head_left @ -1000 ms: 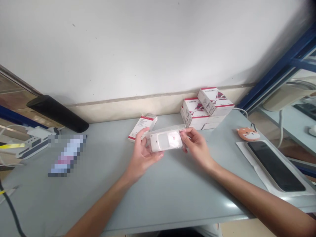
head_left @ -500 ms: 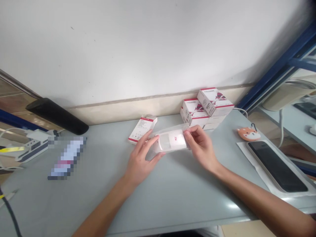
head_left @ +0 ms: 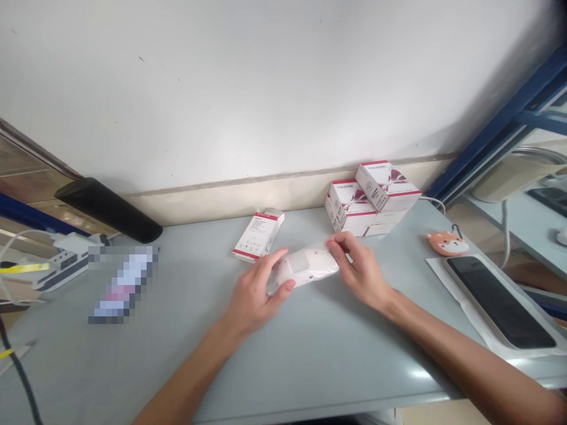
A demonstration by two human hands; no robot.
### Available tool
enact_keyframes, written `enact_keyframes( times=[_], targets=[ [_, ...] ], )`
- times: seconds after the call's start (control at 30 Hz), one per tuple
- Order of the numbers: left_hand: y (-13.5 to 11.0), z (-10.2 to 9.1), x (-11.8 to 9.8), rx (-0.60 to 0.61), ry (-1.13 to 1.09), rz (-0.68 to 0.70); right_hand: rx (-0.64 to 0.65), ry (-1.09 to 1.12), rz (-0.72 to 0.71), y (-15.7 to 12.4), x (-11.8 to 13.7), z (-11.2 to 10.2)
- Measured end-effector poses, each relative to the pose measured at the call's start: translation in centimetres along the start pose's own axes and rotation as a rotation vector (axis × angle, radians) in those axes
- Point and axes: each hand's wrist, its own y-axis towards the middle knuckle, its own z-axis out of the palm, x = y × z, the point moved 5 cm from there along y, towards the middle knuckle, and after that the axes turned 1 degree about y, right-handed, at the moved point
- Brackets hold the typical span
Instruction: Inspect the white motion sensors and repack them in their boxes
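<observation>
A small white device in a clear plastic bag (head_left: 305, 267) rests low over the grey table (head_left: 310, 348), tilted nearly flat. My left hand (head_left: 254, 292) grips its left end with thumb and fingers. My right hand (head_left: 361, 271) pinches the right end of the bag. A white and red carton (head_left: 258, 235) lies just behind the left hand.
Stacked white and red boxes (head_left: 372, 198) stand against the wall at the back right. A dark phone (head_left: 500, 301) on white paper and an orange animal-shaped trinket (head_left: 446, 242) lie at right. A black cylinder (head_left: 108, 209), a power strip (head_left: 57, 265) and a blurred item (head_left: 121, 283) sit at left.
The bagged device has come down from a raised, face-up position to nearly flat on the table. Both hands lowered with it and kept their hold.
</observation>
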Motion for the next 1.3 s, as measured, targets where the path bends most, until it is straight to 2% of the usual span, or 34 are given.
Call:
enact_keyframes(
  times=[0.13, 0.3, 0.37, 0.47, 0.63, 0.7, 0.93, 1.1, 1.2, 1.3],
  targets=[
    [0.2, 0.0, 0.1, 0.026, -0.037, -0.061, 0.06, 0.096, 0.096, 0.4, -0.3, 0.5],
    [0.3, 0.4, -0.2, 0.009, 0.073, 0.06, 0.03, 0.301, 0.261, 1.0, -1.3, 0.3],
    [0.3, 0.5, -0.3, -0.001, 0.097, 0.117, 0.015, 0.337, 0.271, 1.2, -1.3, 0.1],
    [0.3, 0.6, -0.1, 0.035, 0.075, 0.106, 0.004, 0.363, 0.227, 1.3, -1.0, -0.1],
    [0.2, 1.0, 0.7, 0.175, -0.057, -0.108, 0.015, 0.326, 0.056, 0.9, 0.1, -0.3],
    [0.2, 1.2, 0.7, 0.22, -0.166, -0.196, 0.027, 0.312, 0.035, 0.8, 0.3, -0.4],
    [0.3, 1.9, 0.6, 0.352, -0.5, -0.532, 0.066, 0.423, 0.19, 1.1, 0.2, 0.1],
    [0.1, 2.5, 0.6, 0.519, -0.757, -0.642, 0.123, 0.412, 0.291, 1.0, -0.3, 0.8],
    [0.0, 2.4, 0.4, 0.531, -0.91, -0.594, 0.102, 0.414, 0.31, 1.0, -0.6, 0.7],
    [0.2, 1.8, -0.2, 0.535, -0.922, -0.423, 0.068, 0.416, 0.32, 1.3, -0.8, 0.3]
  ],
)
